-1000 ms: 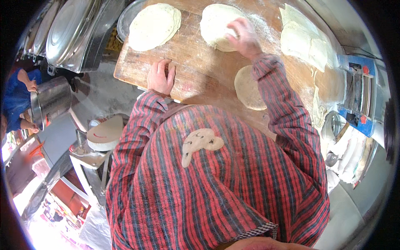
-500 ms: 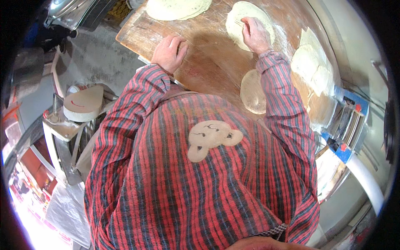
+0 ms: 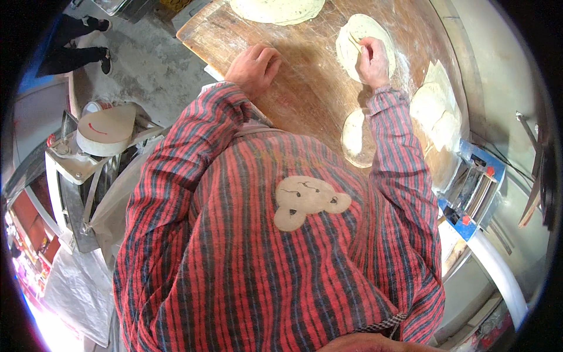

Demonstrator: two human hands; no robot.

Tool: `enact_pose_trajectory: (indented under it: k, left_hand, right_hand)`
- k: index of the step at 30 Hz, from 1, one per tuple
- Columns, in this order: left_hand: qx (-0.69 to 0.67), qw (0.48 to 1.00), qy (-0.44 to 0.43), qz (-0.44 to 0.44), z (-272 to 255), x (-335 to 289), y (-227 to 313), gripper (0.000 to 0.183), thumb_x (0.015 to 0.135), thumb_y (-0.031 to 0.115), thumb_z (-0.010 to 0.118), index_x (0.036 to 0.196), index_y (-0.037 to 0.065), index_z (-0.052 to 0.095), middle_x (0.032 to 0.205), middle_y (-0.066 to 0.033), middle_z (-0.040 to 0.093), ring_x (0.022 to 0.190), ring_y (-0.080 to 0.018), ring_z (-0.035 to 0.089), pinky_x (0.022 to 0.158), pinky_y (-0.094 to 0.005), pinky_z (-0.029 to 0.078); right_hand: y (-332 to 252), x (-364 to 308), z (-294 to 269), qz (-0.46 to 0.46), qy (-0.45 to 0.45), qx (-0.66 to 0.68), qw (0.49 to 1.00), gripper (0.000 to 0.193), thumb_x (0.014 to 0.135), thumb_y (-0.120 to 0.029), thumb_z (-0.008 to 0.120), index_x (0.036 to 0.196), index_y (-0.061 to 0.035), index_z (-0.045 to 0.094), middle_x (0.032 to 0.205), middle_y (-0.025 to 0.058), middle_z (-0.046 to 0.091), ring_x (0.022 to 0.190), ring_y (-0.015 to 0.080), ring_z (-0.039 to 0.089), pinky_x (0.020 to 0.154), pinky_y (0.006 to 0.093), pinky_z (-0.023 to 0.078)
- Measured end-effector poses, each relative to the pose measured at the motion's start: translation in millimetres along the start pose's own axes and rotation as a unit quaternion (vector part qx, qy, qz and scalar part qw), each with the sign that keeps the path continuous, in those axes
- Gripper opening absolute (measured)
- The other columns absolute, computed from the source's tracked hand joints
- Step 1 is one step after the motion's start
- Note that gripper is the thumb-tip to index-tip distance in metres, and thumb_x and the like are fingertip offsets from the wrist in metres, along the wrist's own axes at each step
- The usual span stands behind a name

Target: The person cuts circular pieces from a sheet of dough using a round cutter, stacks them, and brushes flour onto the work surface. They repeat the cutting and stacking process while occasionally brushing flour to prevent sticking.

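Note:
Thin pale dough rounds lie in a small stack [image 3: 350,57] toward the far right of a wooden board. My right hand [image 3: 375,66] is over the stack's right side, its thumb and fingers pinched on the edge of the top dough round, where a fold shows. Near the board's left edge rests my left hand [image 3: 253,71], fingers loosely curled, and no object shows in it. A single oval dough piece [image 3: 353,134] sits by the near edge, partly covered by my right sleeve.
A wider dough stack [image 3: 278,10] is at the far edge of the floured wooden board [image 3: 305,76]. More dough sheets [image 3: 437,108] overlap on the right, beside a blue-ended metal machine [image 3: 469,182]. At left stands a metal-framed machine [image 3: 105,132]. Another person's legs [image 3: 76,58] show beyond.
The view has shifted, so the board appears farther right and lower. My right hand still pinches the dough edge. More of the other person's legs show at the upper left.

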State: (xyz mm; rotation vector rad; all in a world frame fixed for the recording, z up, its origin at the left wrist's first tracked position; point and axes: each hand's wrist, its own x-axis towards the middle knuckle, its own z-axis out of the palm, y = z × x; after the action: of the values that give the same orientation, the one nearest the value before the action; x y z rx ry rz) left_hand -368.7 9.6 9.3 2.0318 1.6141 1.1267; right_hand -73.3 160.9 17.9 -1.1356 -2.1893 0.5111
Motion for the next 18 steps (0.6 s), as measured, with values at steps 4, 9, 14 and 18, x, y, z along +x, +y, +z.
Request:
enact_pose_trajectory:
  k: [4, 9, 14, 18]
  left_hand:
    - [0.006, 1.0, -0.007, -0.005, 1, 0, -1, 0.018, 0.087, 0.016, 0.063, 0.101, 0.007, 0.058, 0.099, -0.0109, 0.06, 0.093, -0.0332, 0.059, 0.08, -0.0411, 0.049]
    - [0.015, 1.0, 0.014, 0.004, 3, 0, -1, 0.015, 0.086, 0.016, 0.063, 0.098, 0.009, 0.059, 0.096, -0.0094, 0.059, 0.093, -0.0306, 0.058, 0.079, -0.0407, 0.049]
    - [-0.002, 1.0, -0.014, -0.008, 3, 1, -2, 0.017, 0.087, 0.016, 0.063, 0.101, 0.007, 0.058, 0.099, -0.0106, 0.06, 0.094, -0.0329, 0.058, 0.08, -0.0407, 0.048]
    - [0.001, 1.0, -0.015, -0.012, 2, 0, -2, 0.017, 0.087, 0.016, 0.063, 0.101, 0.007, 0.058, 0.099, -0.0109, 0.06, 0.093, -0.0328, 0.059, 0.08, -0.0408, 0.048]
  right_hand:
    - [-4, -3, -1, -0.024, -0.012, -0.043, 0.999, 0.011, 0.085, -0.007, 0.054, 0.089, -0.0075, 0.064, 0.098, 0.0138, 0.057, 0.094, 0.0295, 0.057, 0.084, 0.0363, 0.047]
    - [-23, -11, 8, 0.081, -0.008, -0.098, 0.992, 0.019, 0.083, -0.025, 0.063, 0.095, -0.01, 0.065, 0.107, 0.0142, 0.055, 0.103, 0.0316, 0.053, 0.09, 0.0403, 0.044]
    - [-34, -10, 13, 0.092, -0.017, -0.168, 0.981, 0.032, 0.077, -0.034, 0.071, 0.098, -0.0111, 0.062, 0.111, 0.0135, 0.054, 0.107, 0.0331, 0.05, 0.092, 0.0427, 0.042]
    - [-30, -6, 10, 0.089, -0.018, -0.166, 0.982, 0.027, 0.078, -0.03, 0.069, 0.096, -0.0103, 0.063, 0.105, 0.0127, 0.055, 0.103, 0.0325, 0.052, 0.089, 0.0426, 0.043]
